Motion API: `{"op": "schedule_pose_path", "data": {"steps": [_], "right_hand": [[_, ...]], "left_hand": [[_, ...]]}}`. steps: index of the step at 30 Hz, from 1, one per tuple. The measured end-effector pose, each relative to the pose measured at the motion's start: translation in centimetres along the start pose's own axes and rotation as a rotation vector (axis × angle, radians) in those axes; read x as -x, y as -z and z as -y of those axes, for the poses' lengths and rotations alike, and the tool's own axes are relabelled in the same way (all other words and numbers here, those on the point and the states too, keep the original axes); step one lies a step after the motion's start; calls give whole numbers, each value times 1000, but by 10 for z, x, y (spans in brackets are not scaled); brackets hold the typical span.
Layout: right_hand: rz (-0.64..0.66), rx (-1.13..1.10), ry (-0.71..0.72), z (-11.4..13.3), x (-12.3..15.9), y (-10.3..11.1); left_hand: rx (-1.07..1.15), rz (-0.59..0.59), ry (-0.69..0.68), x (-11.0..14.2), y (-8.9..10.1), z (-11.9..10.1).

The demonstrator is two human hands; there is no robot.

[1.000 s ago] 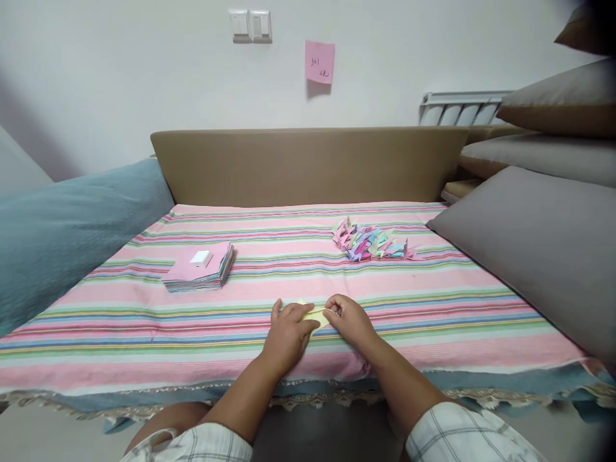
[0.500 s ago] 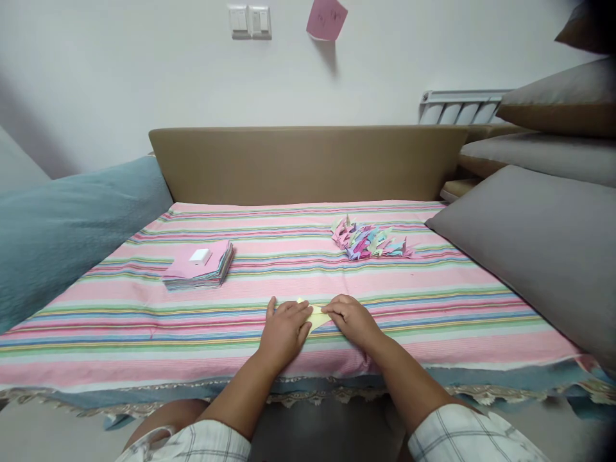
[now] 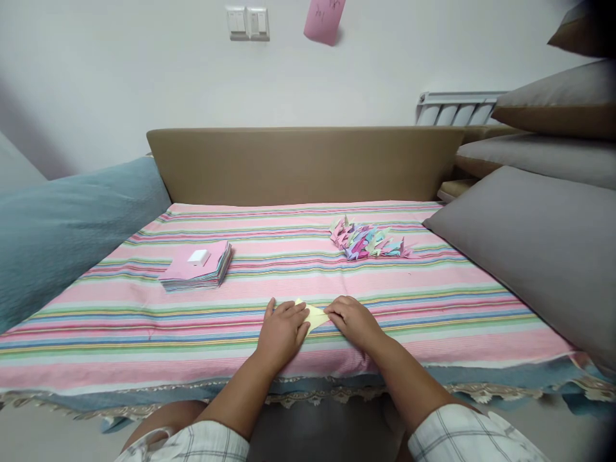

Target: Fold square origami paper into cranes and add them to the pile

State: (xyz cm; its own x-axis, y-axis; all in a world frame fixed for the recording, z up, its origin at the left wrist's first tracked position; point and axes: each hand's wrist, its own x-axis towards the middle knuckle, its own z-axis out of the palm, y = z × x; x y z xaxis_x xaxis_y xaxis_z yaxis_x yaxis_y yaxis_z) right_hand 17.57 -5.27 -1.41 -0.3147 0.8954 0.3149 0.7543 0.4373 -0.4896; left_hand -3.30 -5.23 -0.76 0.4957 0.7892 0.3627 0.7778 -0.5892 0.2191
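Observation:
A small piece of folded yellow paper (image 3: pixel 316 318) lies on the striped cloth near its front edge, pointed towards the right. My left hand (image 3: pixel 283 330) rests flat over the paper's left part, fingers stretched out and the thumb apart, pressing it down. At the right tip, my right hand (image 3: pixel 353 321) pinches the paper between thumb and forefinger, its other fingers curled. Beyond my right hand sits a heap of folded paper cranes (image 3: pixel 368 240) in pink, purple, blue and green. To the far left is a stack of coloured paper sheets (image 3: pixel 195 269), pink on top.
A small white block (image 3: pixel 199 257) sits on the paper stack. The striped cloth (image 3: pixel 120 330) covers the seat before a brown backrest (image 3: pixel 303 167). Grey cushions (image 3: pixel 534 244) pile up at the right; a blue-covered armrest (image 3: pixel 81 224) is at the left. A pink note (image 3: pixel 324 20) hangs on the wall.
My left hand has slid slightly left and my right fingers sit a little further out, so more of the yellow paper shows between them. The wall note has swung.

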Motion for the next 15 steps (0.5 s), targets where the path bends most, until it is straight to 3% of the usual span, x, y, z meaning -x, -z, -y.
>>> {"op": "schedule_pose_path", "data": {"steps": [15], "right_hand": [[25, 83, -31, 3, 5, 5]], "left_hand": [[-47, -59, -29, 0, -1, -1]]}}
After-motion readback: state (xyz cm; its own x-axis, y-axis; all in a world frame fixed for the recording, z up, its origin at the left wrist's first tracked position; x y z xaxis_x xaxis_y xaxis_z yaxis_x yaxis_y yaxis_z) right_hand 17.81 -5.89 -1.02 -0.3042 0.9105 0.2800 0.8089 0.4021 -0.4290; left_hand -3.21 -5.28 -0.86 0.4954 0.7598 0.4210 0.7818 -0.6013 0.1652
